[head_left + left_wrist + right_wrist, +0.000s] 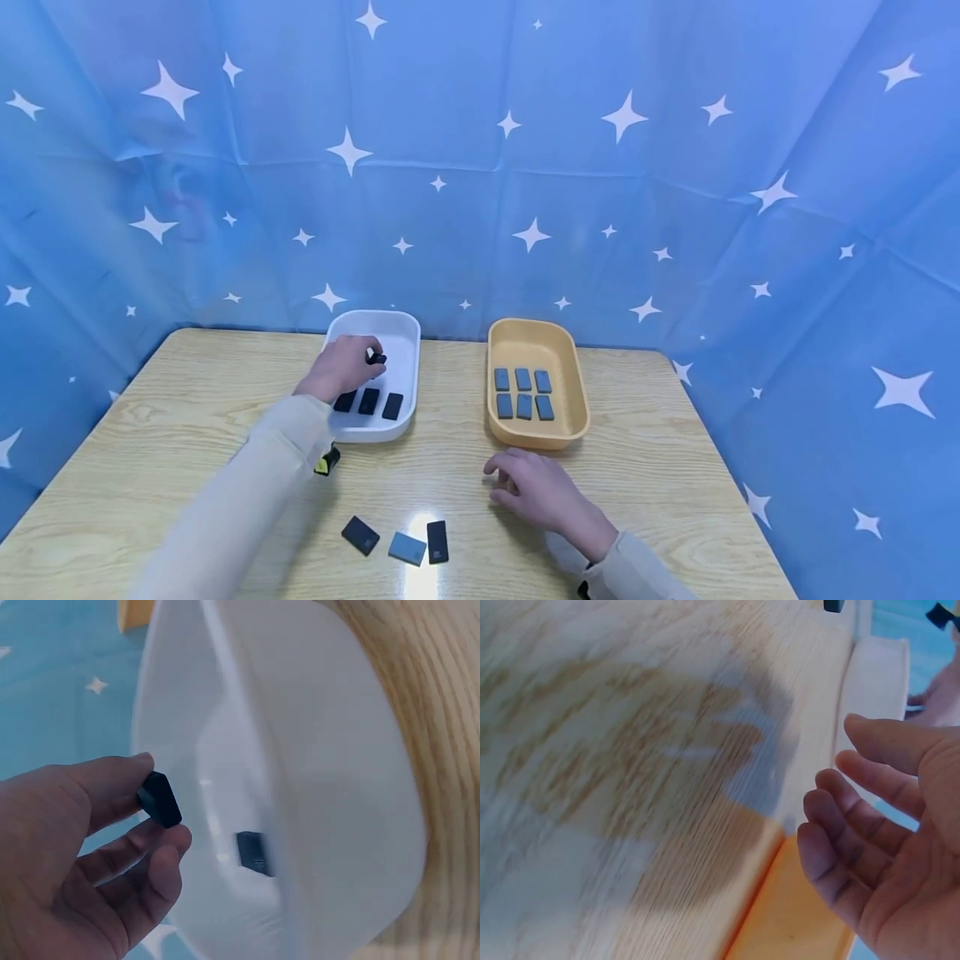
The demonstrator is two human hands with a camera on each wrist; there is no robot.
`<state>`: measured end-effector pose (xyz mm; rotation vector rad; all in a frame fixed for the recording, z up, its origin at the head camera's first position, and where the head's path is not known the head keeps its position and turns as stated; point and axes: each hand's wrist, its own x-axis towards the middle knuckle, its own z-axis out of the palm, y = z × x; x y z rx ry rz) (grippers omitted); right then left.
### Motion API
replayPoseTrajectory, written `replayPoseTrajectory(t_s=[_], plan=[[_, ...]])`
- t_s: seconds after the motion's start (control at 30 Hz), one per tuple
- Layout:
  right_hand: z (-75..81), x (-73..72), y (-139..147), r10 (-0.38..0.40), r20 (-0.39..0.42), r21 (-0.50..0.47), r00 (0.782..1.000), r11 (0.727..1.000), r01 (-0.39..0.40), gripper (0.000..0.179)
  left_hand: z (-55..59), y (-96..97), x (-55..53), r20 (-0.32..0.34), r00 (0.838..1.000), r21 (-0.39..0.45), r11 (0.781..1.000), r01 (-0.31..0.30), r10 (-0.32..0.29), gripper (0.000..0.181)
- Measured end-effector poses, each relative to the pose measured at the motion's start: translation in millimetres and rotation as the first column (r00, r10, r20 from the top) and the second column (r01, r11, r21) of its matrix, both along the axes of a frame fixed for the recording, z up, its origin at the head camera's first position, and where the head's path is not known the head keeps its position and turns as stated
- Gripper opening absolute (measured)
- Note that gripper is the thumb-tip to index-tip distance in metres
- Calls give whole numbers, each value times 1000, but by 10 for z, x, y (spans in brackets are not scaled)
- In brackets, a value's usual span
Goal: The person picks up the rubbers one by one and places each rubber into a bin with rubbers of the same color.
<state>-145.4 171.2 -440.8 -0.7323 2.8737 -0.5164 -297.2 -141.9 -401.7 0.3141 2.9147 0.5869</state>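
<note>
Over the white bin (pixel 408 350), my left hand (pixel 347 363) pinches a small black rectangular block (pixel 160 799) between thumb and fingers. Three more black blocks (pixel 392 407) lie in a row in that bin. My right hand (pixel 542 493) hovers over the table before the yellow bin (pixel 578 417), its fingers loosely bent and holding nothing. Several blue-grey blocks (pixel 524 407) form two rows inside the yellow bin. On the table nearer me lie a black block (pixel 361 535), a blue-grey block (pixel 407 548) and another black block (pixel 437 542).
Both bins stand at the back of the wooden table (pixel 645 433), a gap between them. A blue curtain (pixel 465 167) with white stars hangs behind. Close by the left sleeve is a small black and yellow item (pixel 327 461), partly hidden.
</note>
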Motion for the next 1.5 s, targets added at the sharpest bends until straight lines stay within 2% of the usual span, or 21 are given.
replayPoseTrajectory(t_s=[0.13, 0.27, 0.5, 0.73, 0.93, 1.07, 1.33, 1.5], plan=[[-13, 23, 22, 4, -13, -6, 1000, 1000, -4, 24, -104, 27, -71, 79, 996, -8, 999, -46, 46, 35], [-25, 32, 42, 0, -22, -4, 1000, 1000, 0, 24, -159, 42, -118, 125, 990, -9, 998, -69, 69, 35], [-35, 49, 78, -20, -2, -1, 1000, 1000, 20, 23, -189, 84, -188, 129, 989, -49, 996, -68, 74, 31], [-38, 52, 95, -20, 15, -9, 1000, 1000, 20, 23, -249, 110, -231, 167, 981, -102, 991, -83, 99, 28], [-34, 59, 109, -19, 9, -14, 1000, 1000, 19, 23, -364, 151, -293, 170, 980, -119, 990, -81, 100, 24], [-40, 55, 115, -10, 15, -26, 1000, 1000, 11, 22, -401, 164, -303, 166, 981, -111, 990, -85, 103, 24], [-51, 48, 106, -7, 23, -30, 1000, 1000, 8, 22, -417, 163, -319, 150, 985, -126, 990, -66, 85, 25], [-52, 37, 101, -9, 15, -27, 1000, 1000, 10, 22, -352, 177, -334, 125, 990, -135, 989, -53, 70, 23]])
